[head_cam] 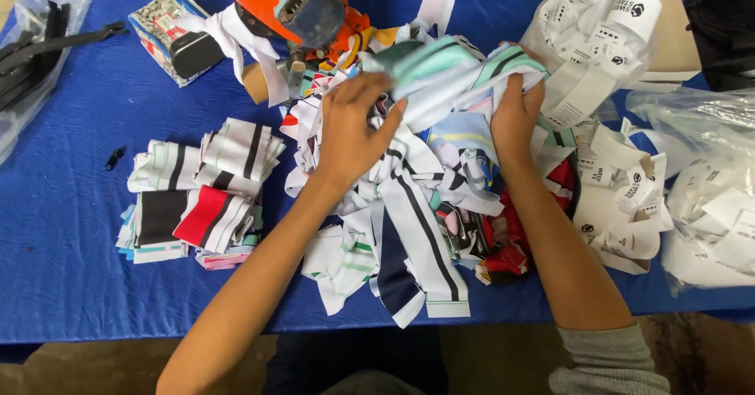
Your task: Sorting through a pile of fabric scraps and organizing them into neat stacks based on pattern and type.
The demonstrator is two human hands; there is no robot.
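Observation:
A big loose heap of striped fabric strips lies in the middle of the blue table. My left hand rests on top of the heap, fingers spread and pinching a white and mint striped bundle. My right hand grips the same bundle from its right side. Left of the heap sit folded stacks of striped pieces in white, black and red.
An orange tool and a patterned box stand at the back. Black zippers in a clear bag lie far left, a small black clip near them. White paper tags and plastic bags crowd the right side.

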